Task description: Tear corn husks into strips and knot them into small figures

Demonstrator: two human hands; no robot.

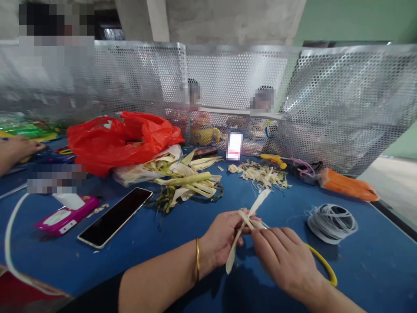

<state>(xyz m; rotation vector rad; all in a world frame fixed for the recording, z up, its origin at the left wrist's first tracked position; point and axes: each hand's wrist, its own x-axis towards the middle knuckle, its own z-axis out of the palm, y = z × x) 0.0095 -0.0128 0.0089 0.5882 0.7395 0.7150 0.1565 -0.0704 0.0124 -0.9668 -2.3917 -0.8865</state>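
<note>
Landmark: black phone [115,217]. Pale husk-like strips [259,202] sit well to its right, crossed in mid-air. Left hand [224,237] is clamped on them at the crossing, presumably to stop the wrap slackening. Right hand [286,256] curls close beside, fingers bent; its contact is hidden, cannot tell what it grips. Yellow loop [327,265], perhaps a scissors handle, shows past that hand. Husk heap [195,187] lies near the phone's far end, likely for easy reach; thread coil [332,224] far right of the phone. Labels: none legible; lit screen [235,145] beyond the phone is blurred.
</note>
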